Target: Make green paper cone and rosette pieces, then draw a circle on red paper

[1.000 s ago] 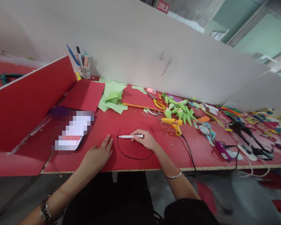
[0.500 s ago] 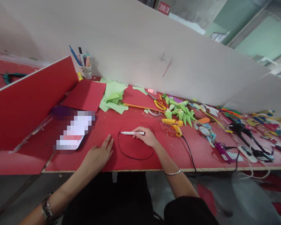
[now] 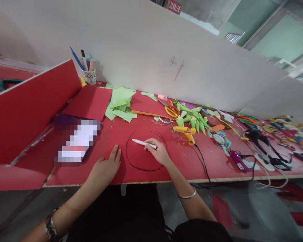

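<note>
My right hand [image 3: 157,151] is closed round a white marker pen [image 3: 139,142], its dark tip at the upper left part of a drawn black circle [image 3: 143,170]. The circle lies on the red sheet [image 3: 138,156] in front of me, with its line thin or broken along the top. My left hand [image 3: 107,167] rests flat with fingers extended, just left of the circle. A phone [image 3: 78,141] with a blurred bright screen lies beyond the left hand, to its left.
A yellow glue gun [image 3: 187,131] with a black cord lies right of the circle. Behind are green paper scraps [image 3: 121,101], scissors [image 3: 171,111] and green paper cones [image 3: 193,118]. A red board [image 3: 35,107] leans at left near a pen cup [image 3: 90,76].
The marker tip has moved up along the circle's left side, and the line there now extends farther up. My left hand stays in place on the sheet.
</note>
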A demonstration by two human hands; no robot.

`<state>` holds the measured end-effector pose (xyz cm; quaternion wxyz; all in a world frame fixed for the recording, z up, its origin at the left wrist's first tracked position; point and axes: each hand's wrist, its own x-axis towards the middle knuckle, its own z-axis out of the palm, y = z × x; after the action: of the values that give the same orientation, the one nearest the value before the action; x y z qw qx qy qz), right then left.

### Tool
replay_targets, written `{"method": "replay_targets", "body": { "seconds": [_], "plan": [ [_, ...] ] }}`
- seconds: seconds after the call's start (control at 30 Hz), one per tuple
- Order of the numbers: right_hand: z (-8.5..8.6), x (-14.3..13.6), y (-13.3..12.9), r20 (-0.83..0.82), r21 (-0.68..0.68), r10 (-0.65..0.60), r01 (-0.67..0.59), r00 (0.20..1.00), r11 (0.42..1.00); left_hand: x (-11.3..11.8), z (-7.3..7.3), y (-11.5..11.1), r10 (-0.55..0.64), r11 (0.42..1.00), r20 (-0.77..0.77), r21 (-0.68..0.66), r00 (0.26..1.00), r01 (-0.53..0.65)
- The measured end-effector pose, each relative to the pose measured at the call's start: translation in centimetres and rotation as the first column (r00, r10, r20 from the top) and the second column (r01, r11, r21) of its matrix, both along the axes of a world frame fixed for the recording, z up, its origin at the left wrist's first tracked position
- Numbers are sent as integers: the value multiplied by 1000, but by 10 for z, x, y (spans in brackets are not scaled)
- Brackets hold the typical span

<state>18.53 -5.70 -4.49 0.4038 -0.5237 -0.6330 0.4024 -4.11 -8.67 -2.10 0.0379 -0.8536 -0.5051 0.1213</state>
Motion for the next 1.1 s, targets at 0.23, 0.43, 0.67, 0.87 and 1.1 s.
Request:
{"method": "replay_targets", "body": {
  "seconds": [0.23, 0.43, 0.67, 0.87, 1.1],
  "plan": [
    [-1, -10, 13, 59, 16, 12, -13, 998, 1000, 2, -2, -1, 11, 1000, -10, -6, 1000, -11],
    [-8, 0, 21, 52, 65, -253, 250, 966, 966, 1, -5, -1, 20, 1000, 20, -3, 1000, -20],
    [-3, 28, -19, -70, 70, -519, 523, 852, 850, 4, 0, -9, 16, 1000, -70, 14, 997, -15],
    [-2, 35, -48, -171, 116, -654, 675, 737, 729, 8, 4, -23, 9, 999, -97, 40, 995, -5],
    [-5, 42, -52, -317, 137, -732, 793, 603, 594, 6, -5, -29, -3, 992, -86, 122, 996, 13]
  ]
}}
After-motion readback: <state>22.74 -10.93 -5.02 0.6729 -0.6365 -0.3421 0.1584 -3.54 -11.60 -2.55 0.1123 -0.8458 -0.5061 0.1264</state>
